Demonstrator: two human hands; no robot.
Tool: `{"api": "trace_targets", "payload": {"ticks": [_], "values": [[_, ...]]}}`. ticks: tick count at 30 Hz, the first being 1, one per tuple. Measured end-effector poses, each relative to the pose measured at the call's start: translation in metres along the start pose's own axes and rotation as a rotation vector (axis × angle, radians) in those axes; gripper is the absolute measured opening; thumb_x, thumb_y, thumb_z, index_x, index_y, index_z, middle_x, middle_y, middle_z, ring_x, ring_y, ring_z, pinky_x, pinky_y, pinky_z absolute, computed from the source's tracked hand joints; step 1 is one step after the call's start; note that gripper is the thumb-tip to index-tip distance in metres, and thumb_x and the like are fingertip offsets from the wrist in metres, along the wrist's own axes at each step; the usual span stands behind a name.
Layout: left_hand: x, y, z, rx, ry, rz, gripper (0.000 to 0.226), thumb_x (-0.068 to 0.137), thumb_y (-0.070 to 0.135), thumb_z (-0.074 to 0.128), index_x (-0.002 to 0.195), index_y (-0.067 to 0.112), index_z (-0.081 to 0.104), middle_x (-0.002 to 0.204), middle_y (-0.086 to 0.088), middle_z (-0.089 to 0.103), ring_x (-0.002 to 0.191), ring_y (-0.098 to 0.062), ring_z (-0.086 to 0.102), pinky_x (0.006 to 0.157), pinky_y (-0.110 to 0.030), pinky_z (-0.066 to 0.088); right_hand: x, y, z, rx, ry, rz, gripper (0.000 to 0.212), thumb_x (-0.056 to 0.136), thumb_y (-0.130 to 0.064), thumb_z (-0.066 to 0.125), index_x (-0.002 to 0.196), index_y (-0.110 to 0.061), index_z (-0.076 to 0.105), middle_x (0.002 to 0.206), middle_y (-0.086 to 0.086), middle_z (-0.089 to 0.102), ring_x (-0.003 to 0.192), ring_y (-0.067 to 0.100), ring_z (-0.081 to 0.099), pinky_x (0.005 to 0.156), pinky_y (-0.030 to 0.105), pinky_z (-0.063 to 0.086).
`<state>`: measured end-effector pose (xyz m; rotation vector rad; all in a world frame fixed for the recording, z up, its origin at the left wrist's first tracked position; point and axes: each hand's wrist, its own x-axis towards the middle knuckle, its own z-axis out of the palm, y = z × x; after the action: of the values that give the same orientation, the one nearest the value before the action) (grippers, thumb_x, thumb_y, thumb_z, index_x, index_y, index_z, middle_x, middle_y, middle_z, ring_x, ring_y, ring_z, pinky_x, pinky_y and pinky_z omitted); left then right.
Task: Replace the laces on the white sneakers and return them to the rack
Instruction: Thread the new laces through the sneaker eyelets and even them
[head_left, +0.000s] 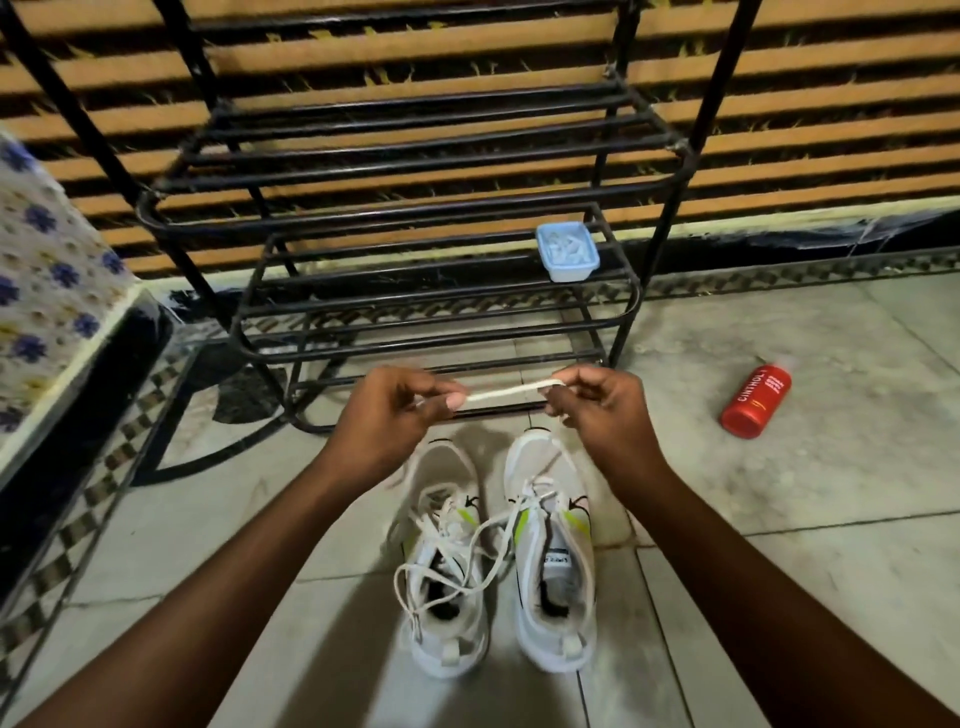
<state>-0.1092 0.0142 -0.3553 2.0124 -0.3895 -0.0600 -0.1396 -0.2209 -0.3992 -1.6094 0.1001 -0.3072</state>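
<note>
Fingers (453, 400) of left hand (387, 415) and right hand (602, 410) each pinch an end of a white lace (506, 391), stretched straight above my sneakers (553, 551). Both stand on the floor (779, 493), near the rack (436, 312) front.

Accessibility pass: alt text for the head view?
Left hand and right hand pinch a white lace taut between them above two white sneakers on a tiled floor, loose laces trailing across them. Behind stands a black metal rack with a small blue tub on a shelf; a red bottle lies to the right.
</note>
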Motion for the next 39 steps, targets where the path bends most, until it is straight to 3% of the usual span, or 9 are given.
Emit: {"api": "trace_targets", "payload": {"ticks": [3, 7, 12, 16, 20, 28, 32, 36, 39], "values": [[-0.004, -0.046, -0.020, 0.226, -0.004, -0.039, 0.008, 0.090, 0.014, 0.079, 0.095, 0.018, 0.084, 0.086, 0.012, 0.077, 0.084, 0.003, 0.070, 0.080, -0.025, 0.054, 0.001, 0.009, -0.008, -0.092, 0.087, -0.001, 0.011, 0.087, -0.010, 0.076, 0.077, -0.005, 0.072, 0.064, -0.001, 0.062, 0.061, 0.007, 0.054, 0.062, 0.025, 0.045], [-0.020, -0.098, -0.042, 0.443, -0.024, -0.126, 0.013, 0.093, 0.013, 0.076, 0.089, 0.024, 0.082, 0.080, 0.021, 0.069, 0.075, 0.016, 0.063, 0.070, -0.004, 0.042, 0.001, 0.020, -0.014, -0.153, 0.194, 0.066, 0.015, 0.085, -0.023, 0.075, 0.073, -0.014, 0.074, 0.051, -0.013, 0.055, 0.051, 0.009, 0.047, 0.060, 0.030, 0.039], [-0.044, -0.149, -0.066, 0.601, -0.012, -0.338, 0.014, 0.094, 0.019, 0.073, 0.092, 0.031, 0.081, 0.092, 0.006, 0.078, 0.092, -0.021, 0.071, 0.082, -0.033, 0.053, 0.005, 0.024, -0.018, -0.065, 0.294, 0.192, 0.019, 0.090, -0.016, 0.064, 0.075, -0.007, 0.073, 0.054, 0.003, 0.057, 0.048, 0.017, 0.048, 0.050, 0.029, 0.039], [-0.060, -0.172, -0.079, 0.634, 0.002, -0.451, 0.021, 0.093, 0.015, 0.071, 0.087, 0.034, 0.078, 0.097, -0.004, 0.078, 0.098, -0.030, 0.071, 0.087, -0.040, 0.056, 0.009, 0.035, -0.029, 0.006, 0.359, 0.328, 0.022, 0.089, -0.014, 0.064, 0.092, 0.007, 0.068, 0.059, 0.009, 0.060, 0.045, 0.017, 0.049, 0.045, 0.026, 0.037], [-0.059, -0.163, -0.065, 0.558, 0.049, -0.433, 0.011, 0.092, 0.009, 0.073, 0.092, 0.014, 0.083, 0.094, -0.010, 0.077, 0.095, -0.030, 0.069, 0.078, -0.030, 0.043, 0.005, 0.040, -0.027, -0.022, 0.259, 0.357, 0.014, 0.090, -0.013, 0.067, 0.091, 0.001, 0.066, 0.065, 0.012, 0.066, 0.048, 0.016, 0.058, 0.048, 0.025, 0.041], [-0.020, -0.085, 0.013, 0.165, 0.034, -0.341, 0.024, 0.092, 0.018, 0.076, 0.069, 0.021, 0.070, 0.058, 0.012, 0.066, 0.057, 0.001, 0.058, 0.063, -0.025, 0.045, 0.001, 0.044, -0.026, -0.160, 0.058, 0.343, 0.016, 0.091, -0.009, 0.065, 0.106, -0.013, 0.066, 0.084, 0.007, 0.078, 0.067, 0.020, 0.072, 0.055, 0.025, 0.048], [-0.013, -0.061, 0.056, -0.050, -0.085, -0.372, 0.023, 0.089, 0.002, 0.077, 0.072, 0.013, 0.066, 0.056, 0.005, 0.067, 0.052, -0.013, 0.064, 0.060, -0.028, 0.053, -0.020, 0.056, -0.034, -0.217, 0.056, 0.380, 0.044, 0.073, -0.014, 0.065, 0.116, -0.023, 0.061, 0.079, 0.005, 0.077, 0.076, 0.021, 0.075, 0.074, 0.034, 0.056], [-0.013, -0.047, 0.095, -0.224, -0.097, -0.438, 0.017, 0.086, -0.017, 0.070, 0.080, -0.003, 0.063, 0.062, -0.006, 0.069, 0.051, -0.015, 0.067, 0.056, -0.028, 0.057, -0.054, 0.067, -0.032, -0.465, 0.076, 0.248, 0.022, 0.074, -0.005, 0.069, 0.087, -0.023, 0.072, 0.074, -0.011, 0.075, 0.077, 0.002, 0.070, 0.078, 0.023, 0.052], [-0.009, -0.049, 0.117, -0.236, -0.073, -0.456, 0.021, 0.083, -0.012, 0.076, 0.071, 0.000, 0.064, 0.068, -0.016, 0.066, 0.065, -0.028, 0.071, 0.074, -0.043, 0.060, -0.079, 0.078, -0.027, -0.414, 0.008, 0.113, 0.023, 0.068, -0.013, 0.076, 0.089, -0.018, 0.073, 0.086, -0.007, 0.074, 0.080, 0.007, 0.071, 0.078, 0.024, 0.057]]}}
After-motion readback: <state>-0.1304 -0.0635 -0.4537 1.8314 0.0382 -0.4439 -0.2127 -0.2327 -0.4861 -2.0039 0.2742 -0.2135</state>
